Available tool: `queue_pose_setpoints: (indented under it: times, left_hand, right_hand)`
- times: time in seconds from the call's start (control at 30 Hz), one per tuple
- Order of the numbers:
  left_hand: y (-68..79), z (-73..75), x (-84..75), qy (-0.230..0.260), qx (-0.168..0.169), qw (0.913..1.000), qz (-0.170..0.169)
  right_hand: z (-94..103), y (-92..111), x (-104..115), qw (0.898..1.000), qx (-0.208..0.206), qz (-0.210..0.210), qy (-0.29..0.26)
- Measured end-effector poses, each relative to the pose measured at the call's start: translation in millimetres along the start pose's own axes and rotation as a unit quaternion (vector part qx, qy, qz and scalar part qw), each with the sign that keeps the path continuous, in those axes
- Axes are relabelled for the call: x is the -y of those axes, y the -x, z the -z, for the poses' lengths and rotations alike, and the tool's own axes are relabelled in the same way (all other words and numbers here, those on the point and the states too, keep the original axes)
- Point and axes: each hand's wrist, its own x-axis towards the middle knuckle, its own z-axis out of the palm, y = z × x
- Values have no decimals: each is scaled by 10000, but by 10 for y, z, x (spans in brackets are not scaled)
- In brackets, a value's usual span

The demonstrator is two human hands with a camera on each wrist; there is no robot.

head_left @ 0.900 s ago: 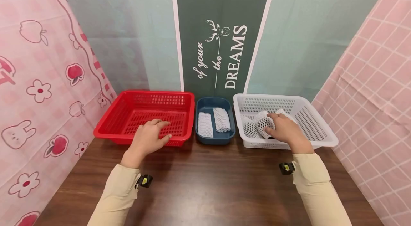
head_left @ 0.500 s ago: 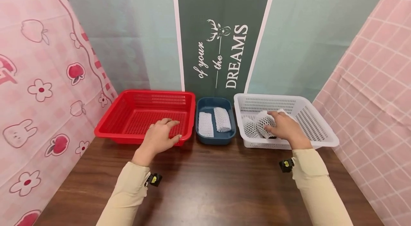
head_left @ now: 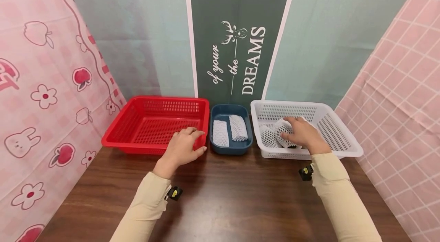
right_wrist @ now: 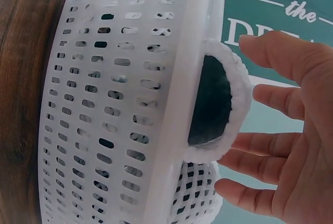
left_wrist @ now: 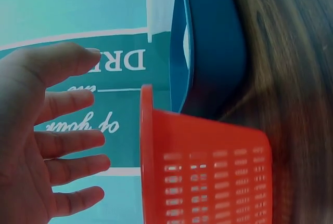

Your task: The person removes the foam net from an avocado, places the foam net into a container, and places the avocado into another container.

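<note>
My left hand (head_left: pixel 182 147) hovers by the near right corner of the red basket (head_left: pixel 154 145), its fingers spread and holding nothing. In the left wrist view, the fingers (left_wrist: pixel 78 142) stand apart from the basket's rim. My right hand (head_left: pixel 304 134) reaches over the white basket (head_left: pixel 343 151). Its spread fingers and thumb are at a dark, smooth object (right_wrist: pixel 210 102) in a white foam net sleeve (right_wrist: pixel 238 96); whether they press on it I cannot tell. Another foam-netted object (head_left: pixel 268 137) lies left of it. Part of a further white net shows behind my hand.
Between the baskets stands a blue bin (head_left: pixel 231 149) holding two white foam net sleeves, one flat (head_left: pixel 220 133) and one rounder (head_left: pixel 238 128). All stand on a brown wooden table (head_left: pixel 223 200). A green cloth (head_left: pixel 227 5) hangs behind, with pink cloths at both sides.
My left hand has moved right along the red basket's near side, toward the blue bin. My right hand has shifted slightly left over the netted object.
</note>
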Motion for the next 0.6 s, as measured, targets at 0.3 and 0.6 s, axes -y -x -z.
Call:
queue_pose_setpoints:
  times: [0.3, 0.6]
  left_hand:
    - [-107, -93, -133, 96, 126, 9998, -73]
    - [-146, -155, -247, 166, 127, 9995, -235]
  right_hand:
    - [-29, -71, -1, 9996, 120, -208, 170]
    - [-103, -98, 30, 9996, 170, -203, 4]
